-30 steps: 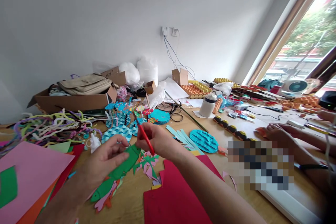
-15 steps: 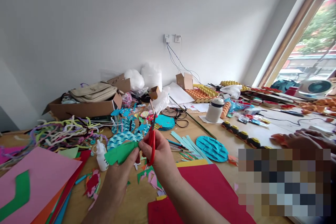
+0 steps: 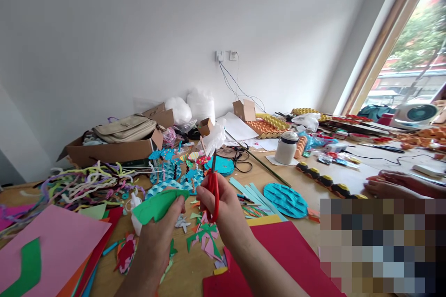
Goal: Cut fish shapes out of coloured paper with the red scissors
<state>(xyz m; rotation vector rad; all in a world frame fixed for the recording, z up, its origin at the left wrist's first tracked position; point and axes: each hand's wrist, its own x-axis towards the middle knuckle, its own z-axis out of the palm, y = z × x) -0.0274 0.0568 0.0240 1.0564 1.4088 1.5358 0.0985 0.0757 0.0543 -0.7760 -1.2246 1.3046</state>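
Above a cluttered desk [image 3: 186, 264], a left hand [image 3: 162, 229] pinches green paper [image 3: 153, 207], thumb [image 3: 179, 203] on top; the right hand [image 3: 227, 211] curls its fingers [image 3: 225, 189] around scissors [image 3: 215, 195], blades upward.

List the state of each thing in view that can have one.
Left hand, gripping green paper
Right hand, holding red scissors
Scissors, pointing up, blades seemingly closed
Jar, upright, lid on
Bag, flap down
Large box, top open
Small box, flaps open
Wall sockets, cords plugged in
Fan, on/off unclear
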